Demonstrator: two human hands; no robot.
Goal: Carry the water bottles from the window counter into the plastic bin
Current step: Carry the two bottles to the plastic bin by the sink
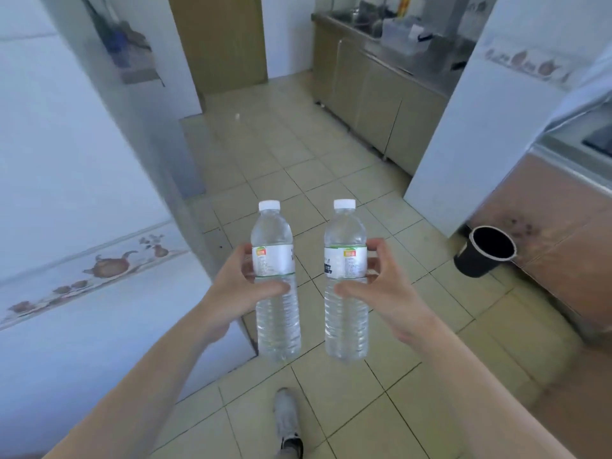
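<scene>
I hold two clear water bottles with white caps upright in front of me, above a tiled floor. My left hand (236, 286) grips the left bottle (275, 313) around its label, thumb in front. My right hand (381, 286) grips the right bottle (346, 313) the same way. The bottles are side by side, a small gap apart. On the far steel counter sits a clear plastic bin (402, 38), blurred.
A black waste bucket (483, 251) stands on the floor at the right, beside a brown cabinet (563, 233). White tiled walls flank a passage; the left wall corner (185, 207) juts in. Beige cabinets (381, 104) and a wooden door (222, 38) lie ahead. My shoe (288, 419) is below.
</scene>
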